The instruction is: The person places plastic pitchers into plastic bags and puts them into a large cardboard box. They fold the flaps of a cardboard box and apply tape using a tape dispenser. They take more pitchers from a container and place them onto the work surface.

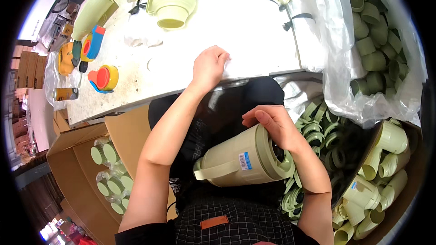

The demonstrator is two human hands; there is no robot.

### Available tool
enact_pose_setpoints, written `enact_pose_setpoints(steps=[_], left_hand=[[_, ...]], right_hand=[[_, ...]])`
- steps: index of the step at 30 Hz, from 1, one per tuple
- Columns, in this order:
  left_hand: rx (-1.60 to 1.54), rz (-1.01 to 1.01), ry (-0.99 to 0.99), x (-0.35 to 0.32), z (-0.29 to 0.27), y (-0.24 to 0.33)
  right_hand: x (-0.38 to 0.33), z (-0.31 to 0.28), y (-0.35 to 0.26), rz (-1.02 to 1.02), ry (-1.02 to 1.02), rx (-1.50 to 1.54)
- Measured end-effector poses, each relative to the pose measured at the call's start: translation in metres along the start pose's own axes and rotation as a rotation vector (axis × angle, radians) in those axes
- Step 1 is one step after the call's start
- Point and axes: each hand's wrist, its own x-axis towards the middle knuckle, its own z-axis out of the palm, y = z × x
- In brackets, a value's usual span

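A pale green, tapering plastic jug (220,159) with a side handle (218,171) and a blue-and-white sticker (245,161) lies on its side across the person's lap, its wide end to the right. The right hand (274,126) is at that end's rim, fingers extended rather than wrapped around it. The left hand (210,69) curls its fingers by the white worktop's (263,52) front edge; whether it grips anything, I cannot tell.

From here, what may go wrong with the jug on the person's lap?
The green jug lies on its side with only the right hand at it, while the left hand is at the table; it might roll. If it slips to the right, it could drop onto the loose green parts and get scratched.
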Motion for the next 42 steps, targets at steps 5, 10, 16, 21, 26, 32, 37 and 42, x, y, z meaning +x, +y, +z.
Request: enact_pose_setpoints(steps=[5,10,16,21,26,32,37,42], left_hand=[[-0.409,-0.139,0.055,0.007,-0.006,0.003],[-0.621,-0.013,-0.232,-0.067,-0.010,0.094],[-0.547,0.066,-0.243,-0.096,-0.022,0.088],[-1.131,0.104,-0.474,-0.100,-0.070,0.057],[-0.574,-0.034,-0.101,-0.107,-0.050,0.058],[-0.165,0.248,0.036,-0.240,-0.116,0.073],[0.192,0.052,0.398,-0.337,-0.093,0.004],[0.639,-0.348,0.631,-0.407,-0.164,0.005]], right_hand=[[0.014,0.008,0.002,-0.065,0.292,0.177],[0.019,0.001,0.029,-0.137,0.514,0.267],[-0.001,0.013,0.012,-0.117,0.444,0.134],[-0.006,-0.056,0.104,-0.241,0.907,0.908],[-0.042,0.017,0.080,-0.263,1.114,0.531],[-0.107,0.104,0.119,-0.418,0.648,-0.249],[-0.084,0.151,0.091,-0.067,-0.189,-0.020],[-0.023,0.216,0.005,-0.224,-0.598,-0.040]])
